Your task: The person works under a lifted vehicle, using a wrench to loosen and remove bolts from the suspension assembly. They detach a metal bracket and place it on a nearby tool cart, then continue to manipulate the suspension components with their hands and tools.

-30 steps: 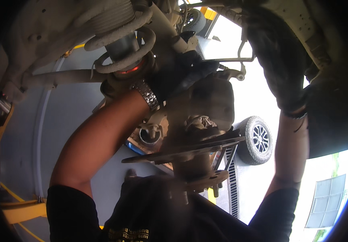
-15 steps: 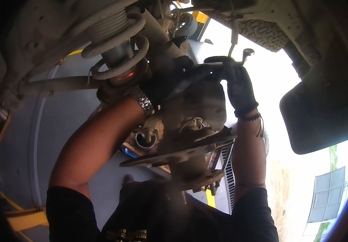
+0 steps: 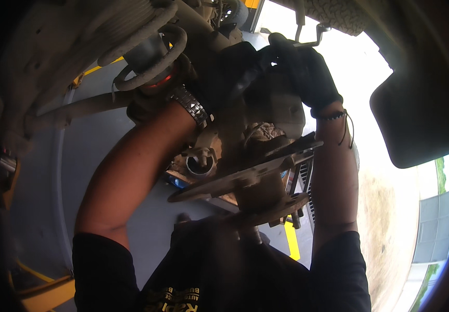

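Note:
Both hands wear black gloves and reach up behind a brake disc and hub (image 3: 255, 179). My right hand (image 3: 310, 73) is closed round a bent metal wrench (image 3: 318, 36), whose cranked, shiny end sticks out past the fingers. To its left, my left hand (image 3: 229, 73) is against the dark upper part of the steering knuckle (image 3: 281, 106). The left fingers are mostly lost in shadow, so their grip is unclear. A coil spring round a shock absorber (image 3: 149, 54) stands just left of the left hand.
A suspension arm (image 3: 86, 109) runs off to the left. Below the hub is a tray (image 3: 224, 200) with a round metal part (image 3: 200, 164). On the right hangs a black mud flap (image 3: 414, 119); a treaded tyre (image 3: 336, 15) is above. Yellow lift arms (image 3: 50, 296) stand at lower left.
The view has shifted, so the hub and arms sit further right. My right hand and the wrench appear higher in the picture, still by the left hand.

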Tool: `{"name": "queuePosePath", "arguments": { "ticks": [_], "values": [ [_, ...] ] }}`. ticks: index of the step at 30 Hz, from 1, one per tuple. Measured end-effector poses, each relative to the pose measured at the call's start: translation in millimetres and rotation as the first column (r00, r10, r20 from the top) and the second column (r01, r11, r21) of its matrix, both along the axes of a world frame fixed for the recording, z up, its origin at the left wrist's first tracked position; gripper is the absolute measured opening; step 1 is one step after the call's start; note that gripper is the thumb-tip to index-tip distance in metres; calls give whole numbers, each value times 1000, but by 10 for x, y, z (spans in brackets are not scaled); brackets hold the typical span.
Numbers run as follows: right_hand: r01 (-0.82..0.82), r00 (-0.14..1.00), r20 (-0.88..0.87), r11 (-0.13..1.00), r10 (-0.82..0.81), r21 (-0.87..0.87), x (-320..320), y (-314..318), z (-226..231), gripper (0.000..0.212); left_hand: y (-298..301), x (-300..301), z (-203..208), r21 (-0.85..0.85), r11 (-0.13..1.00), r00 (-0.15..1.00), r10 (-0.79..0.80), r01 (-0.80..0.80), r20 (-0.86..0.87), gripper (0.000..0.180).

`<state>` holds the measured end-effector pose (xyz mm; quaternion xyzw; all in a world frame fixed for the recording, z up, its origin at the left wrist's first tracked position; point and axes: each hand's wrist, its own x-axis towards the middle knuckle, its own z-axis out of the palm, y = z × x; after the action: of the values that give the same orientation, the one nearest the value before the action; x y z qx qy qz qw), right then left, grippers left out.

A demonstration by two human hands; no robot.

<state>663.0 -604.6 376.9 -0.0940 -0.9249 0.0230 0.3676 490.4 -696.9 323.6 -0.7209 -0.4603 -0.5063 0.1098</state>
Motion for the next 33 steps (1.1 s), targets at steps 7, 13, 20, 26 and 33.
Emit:
{"name": "queuePosePath", "arguments": {
  "ticks": [7, 13, 20, 26, 33],
  "values": [
    [-9, 997, -72, 1000, 10, 11, -99, 338, -237, 41, 8, -6, 63, -89, 994, 994, -57, 65, 91, 35],
    [-24, 996, -82, 998, 29, 65, -41, 209, -150, 38, 75, -19, 33, -28, 999, 999, -37, 37, -19, 29],
    [34, 994, -90, 953, -64, -302, -29, -8, -75, 28, 98, -73, 15, -22, 998, 998, -56, 56, 3, 33],
    [-22, 998, -56, 917, 0, -399, -116, -90, 59, 30, 5, -77, 116, 34, 998, 996, -51, 48, 79, 34],
    [269, 952, 210, 936, -223, -228, -68, -176, 131, 28, -439, 526, 1335, -221, 972, 993, -101, 85, -61, 34]
  ]
}}
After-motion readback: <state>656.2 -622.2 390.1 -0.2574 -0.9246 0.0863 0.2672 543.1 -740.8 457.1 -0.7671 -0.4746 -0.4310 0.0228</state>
